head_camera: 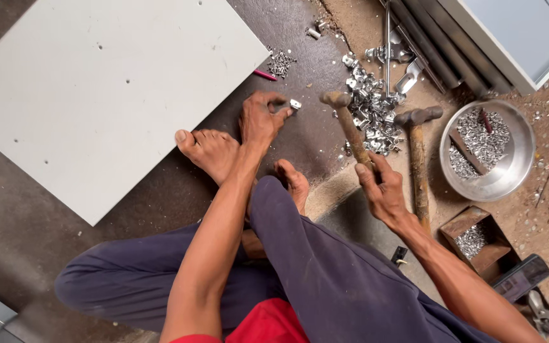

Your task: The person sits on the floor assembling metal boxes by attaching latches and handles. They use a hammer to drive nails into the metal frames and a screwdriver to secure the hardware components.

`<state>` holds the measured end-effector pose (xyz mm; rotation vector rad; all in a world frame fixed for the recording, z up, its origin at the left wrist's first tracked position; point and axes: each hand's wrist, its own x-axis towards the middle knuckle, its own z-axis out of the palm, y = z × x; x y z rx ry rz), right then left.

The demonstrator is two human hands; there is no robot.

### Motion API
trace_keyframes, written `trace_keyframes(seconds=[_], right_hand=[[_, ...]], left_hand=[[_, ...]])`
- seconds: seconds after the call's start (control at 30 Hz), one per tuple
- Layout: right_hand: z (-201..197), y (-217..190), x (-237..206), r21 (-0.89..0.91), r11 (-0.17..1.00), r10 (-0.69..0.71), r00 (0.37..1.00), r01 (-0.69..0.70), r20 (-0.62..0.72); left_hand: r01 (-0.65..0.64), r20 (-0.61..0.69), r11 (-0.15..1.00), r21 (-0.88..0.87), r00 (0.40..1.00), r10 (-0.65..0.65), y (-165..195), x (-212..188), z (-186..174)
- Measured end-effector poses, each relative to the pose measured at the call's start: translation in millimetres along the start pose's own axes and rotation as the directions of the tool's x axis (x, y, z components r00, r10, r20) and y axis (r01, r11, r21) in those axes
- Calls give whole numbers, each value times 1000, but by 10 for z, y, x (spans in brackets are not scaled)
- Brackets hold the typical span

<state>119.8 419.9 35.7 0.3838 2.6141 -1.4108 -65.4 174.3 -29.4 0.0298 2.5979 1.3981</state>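
Nearest, we see our legs in dark blue trousers crossed on the floor, bare feet tucked forward. Our right hand is closed around the wooden handle of a hammer, its head raised just beside the heap of small shiny brackets. Our left hand pinches one small metal bracket between thumb and fingertips, low over the dark floor. A second hammer lies to the right of ours, next to a steel bowl holding metal bits and a rusty box. Farther off, a pale grey panel lies flat toward the left edge, with a pink pencil at its corner.
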Motion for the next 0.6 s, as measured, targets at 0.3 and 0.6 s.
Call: trace_keyframes(seconds=[0.3, 0.6], right_hand=[[271, -53, 69, -75, 983, 175, 983, -171, 56], [9, 177, -259, -382, 918, -131, 991, 111, -27]], left_hand=[[-93, 28, 995, -22, 995, 93, 155, 145, -55], [-8, 202, 793, -610, 966, 164, -112, 286, 477]])
